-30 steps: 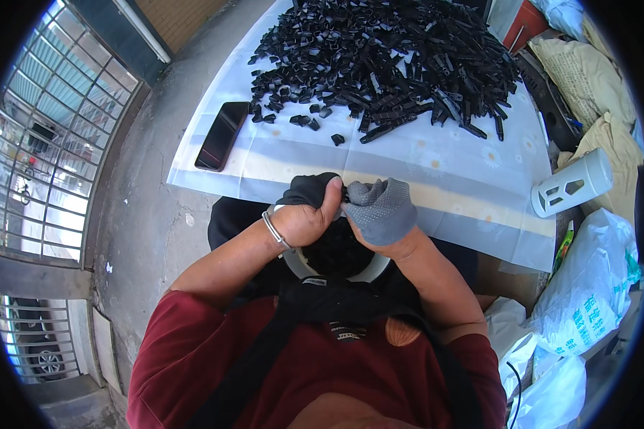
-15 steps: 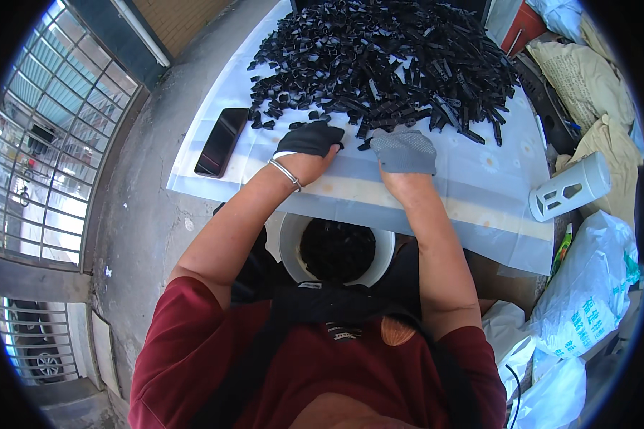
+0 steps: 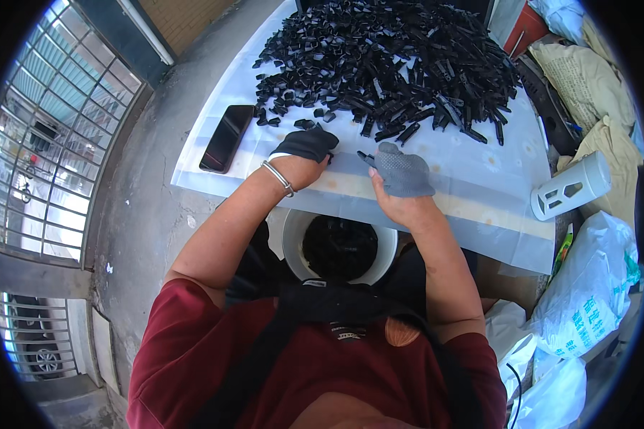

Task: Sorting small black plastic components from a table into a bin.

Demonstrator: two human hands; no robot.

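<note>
My left hand (image 3: pixel 304 151), in a black fingerless-looking glove, is closed near the front of the table; a dark bit shows by its fingertips, too hidden to name. Across a small gap, my right hand (image 3: pixel 402 174) wears a grey dotted glove. Its thumb and fingers pinch a slim black plastic piece (image 3: pixel 366 156) that points left toward the other hand. Beyond both hands spreads a big heap of black plastic pieces (image 3: pixel 379 64), short clip-like ones on the left and longer ones on the right. Below the table edge, a white bucket (image 3: pixel 290 247) holds more black pieces.
A dark phone (image 3: pixel 227 139) lies on the left of the table (image 3: pixel 479 182), which has a pale plastic cover. At its right edge lies a white plastic cylinder (image 3: pixel 571 186) with cut-outs. Bags (image 3: pixel 587 293) and cloth sacks (image 3: pixel 587 79) crowd the right side. A barred gate (image 3: pixel 57 143) stands left.
Both hands have drawn back from the heap's near edge toward me. My right hand has turned, and the black plastic piece in its fingers now shows. The gap between the hands is wider.
</note>
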